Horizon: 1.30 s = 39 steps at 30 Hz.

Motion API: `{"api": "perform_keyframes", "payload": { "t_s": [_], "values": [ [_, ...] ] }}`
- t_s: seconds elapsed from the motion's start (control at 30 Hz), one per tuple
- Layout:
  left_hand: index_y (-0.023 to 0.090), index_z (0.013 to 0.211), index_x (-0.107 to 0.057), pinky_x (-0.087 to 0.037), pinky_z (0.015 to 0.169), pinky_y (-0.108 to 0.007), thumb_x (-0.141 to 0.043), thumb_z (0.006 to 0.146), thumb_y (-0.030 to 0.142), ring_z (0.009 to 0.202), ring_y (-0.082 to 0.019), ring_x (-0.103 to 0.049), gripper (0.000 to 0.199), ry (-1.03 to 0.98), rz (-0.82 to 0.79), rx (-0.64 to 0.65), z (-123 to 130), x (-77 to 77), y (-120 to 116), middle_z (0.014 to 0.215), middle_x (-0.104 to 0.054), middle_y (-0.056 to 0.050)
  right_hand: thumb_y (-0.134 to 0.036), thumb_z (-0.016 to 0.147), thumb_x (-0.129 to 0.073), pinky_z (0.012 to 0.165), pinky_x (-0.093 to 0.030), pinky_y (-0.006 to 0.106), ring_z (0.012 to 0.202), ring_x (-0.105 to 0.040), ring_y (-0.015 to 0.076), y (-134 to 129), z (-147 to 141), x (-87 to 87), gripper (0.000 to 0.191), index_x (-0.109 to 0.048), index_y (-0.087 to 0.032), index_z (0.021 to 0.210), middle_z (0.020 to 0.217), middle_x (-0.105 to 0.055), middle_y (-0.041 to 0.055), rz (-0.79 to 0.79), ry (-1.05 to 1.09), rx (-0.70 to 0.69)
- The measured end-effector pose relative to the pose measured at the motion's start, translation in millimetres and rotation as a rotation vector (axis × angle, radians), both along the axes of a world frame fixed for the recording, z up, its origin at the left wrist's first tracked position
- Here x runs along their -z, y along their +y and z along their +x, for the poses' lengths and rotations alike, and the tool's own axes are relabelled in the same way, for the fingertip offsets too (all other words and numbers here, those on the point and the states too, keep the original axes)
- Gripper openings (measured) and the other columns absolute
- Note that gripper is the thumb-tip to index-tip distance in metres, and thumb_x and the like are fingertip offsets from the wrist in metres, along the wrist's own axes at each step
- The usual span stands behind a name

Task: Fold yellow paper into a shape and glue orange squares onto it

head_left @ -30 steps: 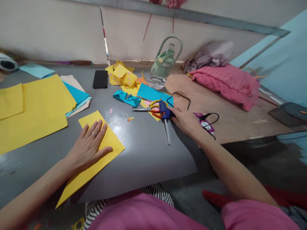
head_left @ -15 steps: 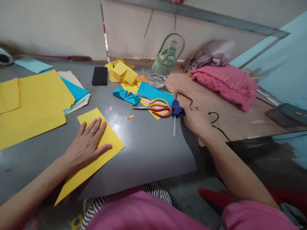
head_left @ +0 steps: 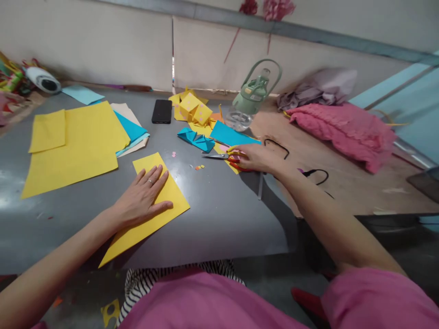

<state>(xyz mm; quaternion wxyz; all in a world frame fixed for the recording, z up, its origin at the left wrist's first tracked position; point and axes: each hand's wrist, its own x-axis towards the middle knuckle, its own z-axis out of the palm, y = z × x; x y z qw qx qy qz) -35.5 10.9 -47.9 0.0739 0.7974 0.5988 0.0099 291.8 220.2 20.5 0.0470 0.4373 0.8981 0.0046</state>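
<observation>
My left hand (head_left: 146,196) lies flat, fingers spread, on a folded yellow sheet of paper (head_left: 176,198) near the table's front edge. Over at the right, my right hand (head_left: 254,157) has its fingers on the handles of a pair of scissors (head_left: 216,156), whose closed blades point left. Yellow and red show on the handles, partly covered by the fingers. Under my right wrist a pale glue stick (head_left: 260,187) sticks out; the blue glue gun it belongs to is hidden by the hand. Blue folded paper (head_left: 195,139) and a flat blue piece (head_left: 233,133) lie just beyond the scissors.
Large yellow sheets (head_left: 78,155) cover the table's left side. Farther back are a black phone (head_left: 162,111), dotted yellow paper shapes (head_left: 195,107) and a green-topped bottle (head_left: 252,96). Pink cloth (head_left: 346,130) lies at the right, with a black cable (head_left: 317,176) on the board.
My right hand has moved from the glue gun to the scissors' handles and closed on them. My left hand stays flat on the yellow paper. The view has turned somewhat left.
</observation>
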Motion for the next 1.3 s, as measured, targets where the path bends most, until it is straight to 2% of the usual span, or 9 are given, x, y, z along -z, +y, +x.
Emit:
{"api": "perform_keyframes", "payload": {
  "t_s": [0.17, 0.33, 0.47, 0.67, 0.83, 0.93, 1.13, 1.2, 1.3],
  "values": [
    [0.009, 0.16, -0.024, -0.011, 0.128, -0.054, -0.015, 0.092, 0.079, 0.158, -0.033, -0.012, 0.098, -0.01, -0.001, -0.01, 0.5, -2.2, 0.1, 0.168, -0.014, -0.018, -0.029, 0.091, -0.054, 0.086, -0.047, 0.04, 0.109, -0.064, 0.034, 24.5, -30.3, 1.0, 0.032, -0.074, -0.014, 0.111, 0.116, -0.072, 0.0205, 0.05, 0.096, 0.131],
    [0.008, 0.16, -0.025, -0.015, 0.127, -0.053, -0.024, 0.09, 0.081, 0.157, -0.036, -0.013, 0.101, -0.039, -0.056, -0.003, 0.6, -11.4, 1.9, 0.168, -0.015, -0.021, -0.022, 0.081, -0.064, 0.075, -0.047, 0.035, 0.089, -0.066, 0.0274, 39.9, -55.4, 16.2, 0.009, -0.071, -0.021, 0.077, 0.087, -0.075, 0.0103, -0.031, 0.233, 0.167],
    [0.012, 0.161, -0.023, -0.016, 0.127, -0.049, -0.038, 0.09, 0.078, 0.157, -0.034, -0.015, 0.099, -0.134, -0.081, 0.04, -5.4, -18.6, 4.3, 0.168, -0.016, -0.02, -0.019, 0.082, -0.062, 0.077, -0.048, 0.039, 0.088, -0.064, 0.0282, 40.5, -56.7, 13.1, 0.007, -0.067, -0.021, 0.086, 0.085, -0.072, 0.0097, -0.001, 0.433, 0.252],
    [0.024, 0.162, -0.02, -0.025, 0.125, -0.042, -0.067, 0.084, 0.059, 0.158, -0.028, -0.017, 0.098, -0.287, -0.239, 0.2, -16.7, -38.5, 3.3, 0.171, -0.012, -0.011, -0.022, 0.087, -0.059, 0.069, -0.056, 0.036, 0.075, -0.067, 0.0193, -2.2, -48.4, -3.5, 0.067, -0.035, -0.024, 0.149, 0.1, -0.067, 0.0046, -0.08, 0.764, 0.252],
    [0.019, 0.162, -0.018, -0.03, 0.121, -0.044, -0.065, 0.086, 0.053, 0.155, -0.032, -0.025, 0.096, -0.161, -0.28, 0.164, -17.1, -53.9, 9.4, 0.17, -0.016, -0.015, -0.029, 0.078, -0.071, 0.055, -0.053, 0.028, 0.066, -0.066, 0.0161, -34.7, -42.3, 1.6, 0.028, -0.066, -0.024, 0.105, 0.082, -0.068, 0.0006, -0.459, 0.973, 0.183],
    [0.008, 0.158, -0.025, -0.037, 0.113, -0.047, -0.056, 0.09, 0.054, 0.14, -0.037, -0.046, 0.088, -0.011, -0.232, -0.012, -7.1, -55.3, 13.4, 0.158, -0.041, -0.023, -0.031, 0.081, -0.067, 0.057, -0.054, 0.029, 0.068, -0.066, 0.0167, -20.8, -35.6, 4.5, 0.014, -0.067, -0.022, 0.091, 0.079, -0.068, 0.0017, -0.383, 1.008, 0.276],
    [0.009, 0.132, -0.053, -0.048, 0.094, -0.041, -0.056, 0.09, 0.049, 0.113, -0.035, -0.061, 0.058, 0.096, -0.172, -0.134, 8.9, -50.5, 21.1, 0.127, -0.061, -0.022, -0.035, 0.09, -0.058, 0.08, -0.054, 0.038, 0.089, -0.065, 0.0223, -8.8, -20.5, -20.5, 0.016, -0.07, -0.024, 0.089, 0.102, -0.071, 0.0087, 0.225, 0.959, 0.179],
    [0.012, 0.124, -0.056, -0.049, 0.089, -0.039, -0.06, 0.086, 0.049, 0.107, -0.033, -0.063, 0.054, 0.061, -0.206, -0.138, 6.3, -50.4, 27.7, 0.119, -0.063, -0.02, -0.039, 0.091, -0.059, 0.075, -0.054, 0.035, 0.084, -0.066, 0.0207, -23.4, -22.3, -27.6, 0.016, -0.068, -0.025, 0.093, 0.096, -0.071, 0.0065, 0.114, 1.045, 0.148],
    [0.016, 0.126, -0.054, -0.049, 0.082, -0.036, -0.065, 0.079, 0.046, 0.105, -0.031, -0.063, 0.057, -0.044, -0.259, -0.138, 0.1, -53.0, 38.8, 0.114, -0.066, -0.016, -0.043, 0.082, -0.07, 0.062, -0.053, 0.031, 0.075, -0.066, 0.0183, -50.5, -32.7, -26.2, 0.024, -0.062, -0.025, 0.096, 0.084, -0.068, 0.0014, -0.304, 1.154, 0.126]
  ]
}}
